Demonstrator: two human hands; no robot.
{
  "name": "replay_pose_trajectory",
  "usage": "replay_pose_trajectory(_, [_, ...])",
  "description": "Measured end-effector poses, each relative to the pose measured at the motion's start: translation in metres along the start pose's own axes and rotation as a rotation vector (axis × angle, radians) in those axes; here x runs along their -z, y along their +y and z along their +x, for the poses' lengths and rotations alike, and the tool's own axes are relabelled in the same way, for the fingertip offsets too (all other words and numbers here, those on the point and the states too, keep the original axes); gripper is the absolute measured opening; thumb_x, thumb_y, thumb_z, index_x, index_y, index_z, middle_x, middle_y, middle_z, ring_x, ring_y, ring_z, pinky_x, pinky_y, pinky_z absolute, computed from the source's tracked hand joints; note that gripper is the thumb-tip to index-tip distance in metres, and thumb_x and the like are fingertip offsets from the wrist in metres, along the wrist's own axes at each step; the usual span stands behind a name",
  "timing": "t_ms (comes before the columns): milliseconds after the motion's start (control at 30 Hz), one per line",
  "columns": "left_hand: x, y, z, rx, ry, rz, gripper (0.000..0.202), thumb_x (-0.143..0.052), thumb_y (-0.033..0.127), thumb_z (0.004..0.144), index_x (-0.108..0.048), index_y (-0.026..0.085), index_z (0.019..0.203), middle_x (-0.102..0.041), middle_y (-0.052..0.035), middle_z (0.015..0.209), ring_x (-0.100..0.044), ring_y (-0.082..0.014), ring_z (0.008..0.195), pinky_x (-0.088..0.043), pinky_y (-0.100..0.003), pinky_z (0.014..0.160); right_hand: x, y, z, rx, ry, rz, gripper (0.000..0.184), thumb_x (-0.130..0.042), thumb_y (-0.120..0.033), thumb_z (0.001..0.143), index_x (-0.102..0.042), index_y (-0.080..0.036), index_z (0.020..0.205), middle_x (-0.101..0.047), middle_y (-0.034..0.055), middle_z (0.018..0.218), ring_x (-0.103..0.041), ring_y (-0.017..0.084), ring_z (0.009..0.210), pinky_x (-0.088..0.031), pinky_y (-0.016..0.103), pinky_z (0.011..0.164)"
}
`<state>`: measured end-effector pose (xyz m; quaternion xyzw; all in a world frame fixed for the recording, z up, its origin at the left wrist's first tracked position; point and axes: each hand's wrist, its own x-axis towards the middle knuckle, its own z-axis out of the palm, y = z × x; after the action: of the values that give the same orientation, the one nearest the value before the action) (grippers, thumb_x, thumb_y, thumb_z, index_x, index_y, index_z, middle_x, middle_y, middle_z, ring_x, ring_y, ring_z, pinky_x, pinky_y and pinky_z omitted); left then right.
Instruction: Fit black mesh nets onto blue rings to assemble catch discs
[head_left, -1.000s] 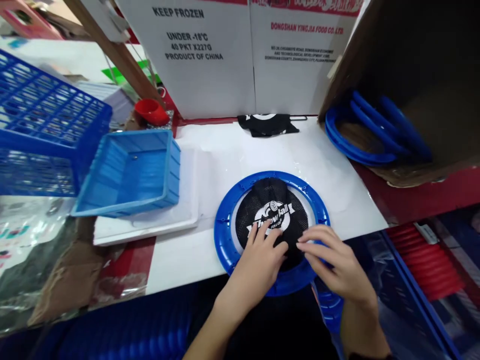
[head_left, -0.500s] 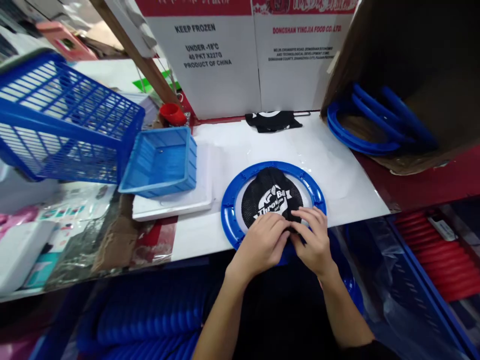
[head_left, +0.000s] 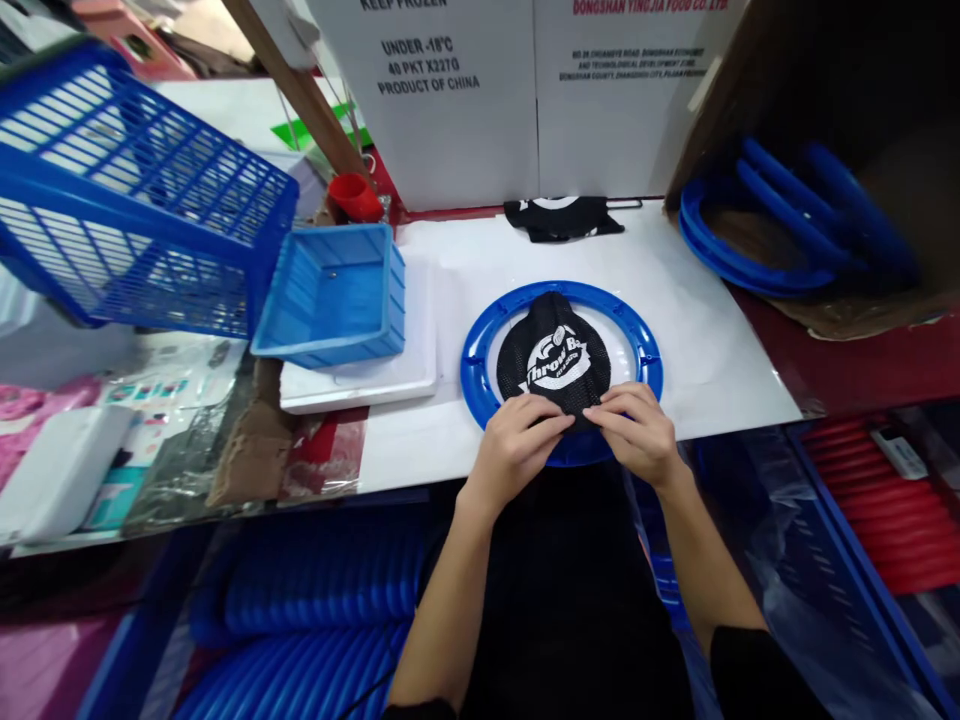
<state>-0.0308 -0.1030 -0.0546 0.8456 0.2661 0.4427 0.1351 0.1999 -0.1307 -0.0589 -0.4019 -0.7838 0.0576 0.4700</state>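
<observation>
A blue plastic ring (head_left: 480, 350) lies flat on the white sheet at the table's front edge. Inside it rests a black mesh net (head_left: 555, 355) printed with a white logo. My left hand (head_left: 517, 445) and my right hand (head_left: 637, 430) meet at the ring's near rim, fingers pinched on the net's lower edge. A second black net (head_left: 562, 217) lies at the back against the white cardboard wall.
A light blue tray (head_left: 337, 300) sits on a white board (head_left: 360, 385) left of the ring, with a dark blue wire basket (head_left: 127, 220) beyond and a red cup (head_left: 356, 197). Blue rings (head_left: 750, 255) lie in a brown carton at right. More stacked rings (head_left: 300, 620) sit below the table.
Both hands have drawn together at the ring's near rim, from lying spread on the net to pinching its lower edge. The view has shifted, so the ring sits higher in frame.
</observation>
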Motion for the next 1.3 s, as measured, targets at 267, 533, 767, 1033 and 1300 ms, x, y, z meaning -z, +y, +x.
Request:
replay_pose_trajectory(267, [0.009, -0.003, -0.006, 0.031, -0.05, -0.202, 0.011, -0.073, 0.016, 0.102, -0.081, 0.023, 0.103, -0.076, -0.0032, 0.089, -0.07, -0.0167, 0.084, -0.057, -0.032, 0.078, 0.017, 0.007, 0.007, 0.196, -0.233, 0.019, 0.024, -0.074, -0.01, 0.096, -0.081, -0.025, 0.113, -0.078, 0.0081, 0.096, -0.071, 0.027, 0.103, -0.061, 0.046, 0.085])
replay_pose_trajectory(533, [0.009, 0.001, -0.009, -0.022, -0.137, 0.017, 0.016, -0.069, 0.013, 0.102, -0.082, 0.023, 0.1, -0.077, -0.0046, 0.092, -0.069, -0.0206, 0.09, -0.051, -0.037, 0.08, 0.018, 0.009, 0.002, 0.282, -0.235, -0.025, 0.025, -0.07, -0.003, 0.096, -0.077, -0.022, 0.112, -0.079, 0.0077, 0.096, -0.069, 0.026, 0.101, -0.06, 0.045, 0.084])
replay_pose_trajectory(767, [0.008, 0.002, -0.008, -0.018, -0.107, 0.039, 0.012, -0.071, 0.014, 0.101, -0.08, 0.022, 0.1, -0.076, -0.0045, 0.092, -0.069, -0.0209, 0.091, -0.052, -0.037, 0.079, 0.02, 0.008, 0.004, 0.267, -0.249, -0.016, 0.026, -0.069, -0.003, 0.096, -0.077, -0.022, 0.11, -0.077, 0.0072, 0.095, -0.068, 0.026, 0.098, -0.059, 0.044, 0.082])
replay_pose_trajectory(1033, [0.006, 0.005, -0.01, 0.004, -0.08, 0.036, 0.009, -0.073, 0.014, 0.099, -0.078, 0.021, 0.098, -0.077, -0.004, 0.091, -0.069, -0.0216, 0.091, -0.053, -0.037, 0.078, 0.019, 0.007, 0.004, 0.22, -0.26, -0.02, 0.022, -0.071, -0.009, 0.098, -0.077, -0.024, 0.112, -0.076, 0.0077, 0.097, -0.066, 0.026, 0.099, -0.059, 0.045, 0.082])
replay_pose_trajectory(1300, [0.008, 0.003, -0.011, -0.007, -0.12, 0.033, 0.016, -0.069, 0.01, 0.101, -0.08, 0.023, 0.104, -0.077, -0.0037, 0.092, -0.069, -0.0218, 0.094, -0.052, -0.038, 0.079, 0.021, 0.006, 0.006, 0.237, -0.257, -0.021, 0.022, -0.072, -0.007, 0.096, -0.078, -0.025, 0.107, -0.076, 0.0062, 0.097, -0.066, 0.025, 0.098, -0.059, 0.043, 0.081])
